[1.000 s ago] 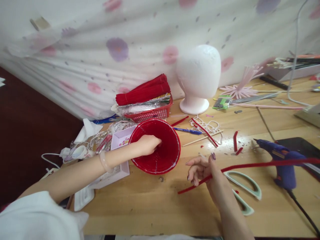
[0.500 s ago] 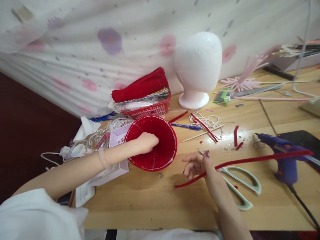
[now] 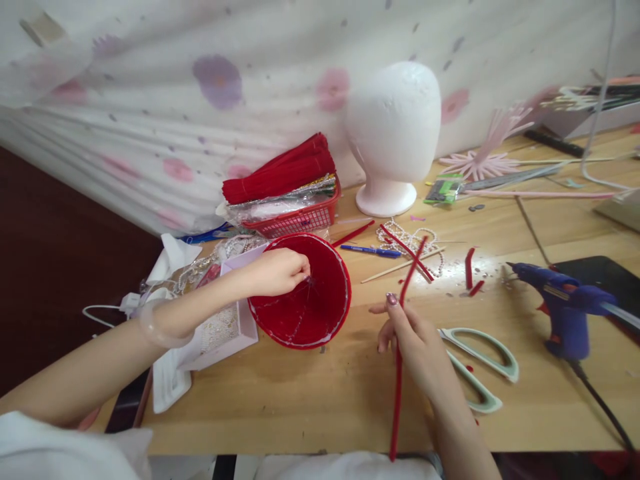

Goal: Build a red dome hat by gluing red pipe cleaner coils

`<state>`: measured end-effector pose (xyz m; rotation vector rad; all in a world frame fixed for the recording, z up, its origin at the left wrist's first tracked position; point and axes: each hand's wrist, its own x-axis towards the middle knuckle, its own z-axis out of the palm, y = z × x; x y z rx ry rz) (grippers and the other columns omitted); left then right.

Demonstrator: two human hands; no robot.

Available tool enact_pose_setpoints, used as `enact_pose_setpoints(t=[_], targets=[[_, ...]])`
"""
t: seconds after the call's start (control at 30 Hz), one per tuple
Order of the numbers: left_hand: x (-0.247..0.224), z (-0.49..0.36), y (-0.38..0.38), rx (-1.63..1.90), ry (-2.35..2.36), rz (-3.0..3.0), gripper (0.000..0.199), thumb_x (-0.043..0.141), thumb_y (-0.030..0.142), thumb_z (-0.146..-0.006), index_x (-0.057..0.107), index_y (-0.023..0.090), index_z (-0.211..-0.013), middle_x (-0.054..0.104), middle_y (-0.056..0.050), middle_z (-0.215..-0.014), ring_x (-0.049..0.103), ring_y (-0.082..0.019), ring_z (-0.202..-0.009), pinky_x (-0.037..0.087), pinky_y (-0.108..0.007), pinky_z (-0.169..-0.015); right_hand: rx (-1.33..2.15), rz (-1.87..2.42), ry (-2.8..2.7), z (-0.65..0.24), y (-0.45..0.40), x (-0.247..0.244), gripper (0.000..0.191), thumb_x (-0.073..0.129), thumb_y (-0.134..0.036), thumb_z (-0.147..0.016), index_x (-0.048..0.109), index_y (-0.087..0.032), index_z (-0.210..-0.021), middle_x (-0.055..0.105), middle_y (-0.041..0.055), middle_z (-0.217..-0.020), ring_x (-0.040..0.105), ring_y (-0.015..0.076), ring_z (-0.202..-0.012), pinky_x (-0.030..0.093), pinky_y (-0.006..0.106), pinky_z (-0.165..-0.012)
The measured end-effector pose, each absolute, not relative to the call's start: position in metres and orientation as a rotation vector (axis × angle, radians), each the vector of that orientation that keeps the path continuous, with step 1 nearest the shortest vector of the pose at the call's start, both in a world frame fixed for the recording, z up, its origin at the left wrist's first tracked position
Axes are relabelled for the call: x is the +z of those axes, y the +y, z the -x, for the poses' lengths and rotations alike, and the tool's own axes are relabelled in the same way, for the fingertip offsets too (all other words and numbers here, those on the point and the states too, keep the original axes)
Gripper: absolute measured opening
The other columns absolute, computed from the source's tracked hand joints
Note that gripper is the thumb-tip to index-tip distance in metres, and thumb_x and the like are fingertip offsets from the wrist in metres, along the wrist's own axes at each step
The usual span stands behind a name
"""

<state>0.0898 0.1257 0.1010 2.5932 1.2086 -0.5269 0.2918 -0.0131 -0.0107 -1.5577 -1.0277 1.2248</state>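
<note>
A round red container (image 3: 327,313) with a whitish glue-like line along its rim stands on the wooden table. Over its opening is my left hand (image 3: 283,272), fingers pinched together; what they hold, if anything, is too small to name. To the right, my right hand (image 3: 407,333) holds a long red fuzzy strip (image 3: 398,407) between thumb and fingers, the strip running roughly upright. Pale green scissors (image 3: 507,363) lie beside my right wrist, their blades hidden under the hand.
Behind are a red basket (image 3: 310,219) of red strips and a white foam head (image 3: 395,127). A blue glue gun (image 3: 570,320) lies at the right. Beads, a blue pen (image 3: 370,251) and red scraps are mid-table. A white box (image 3: 245,340) stands left of the container.
My left hand has risen out from deeper inside the container towards its rim. The red strip in my right hand has turned from nearly level to upright. The container has tilted slightly.
</note>
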Motion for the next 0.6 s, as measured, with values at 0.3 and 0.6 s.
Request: enact_pose_setpoints(t=[0.3, 0.6], targets=[[0.157, -0.060, 0.106, 0.025, 1.338, -2.296, 0.030, 0.051, 0.043, -0.087, 0.066, 0.018, -0.091, 0.055, 0.003, -0.065, 0.051, -0.011, -0.059, 0.036, -0.020, -0.054, 0.743, 1.704, -1.147, -0.296, -0.017, -0.021, 0.054, 0.054, -0.061, -0.088, 0.058, -0.018, -0.120, 0.067, 0.0175, -0.117, 0.065, 0.0324, -0.103, 0.050, 0.049, -0.089], [0.151, -0.066, 0.094, 0.307, 1.191, -2.235, 0.023, 0.056, 0.036, -0.085, 0.068, 0.016, -0.085, 0.050, 0.004, -0.063, 0.043, -0.009, -0.057, 0.032, -0.020, -0.052, 0.988, 1.321, -1.689, -0.243, 0.045, 0.058, 0.050, 0.073, -0.023, -0.079, 0.055, -0.022, -0.126, 0.069, 0.0103, -0.114, 0.069, 0.0214, -0.081, 0.057, 0.039, -0.077]])
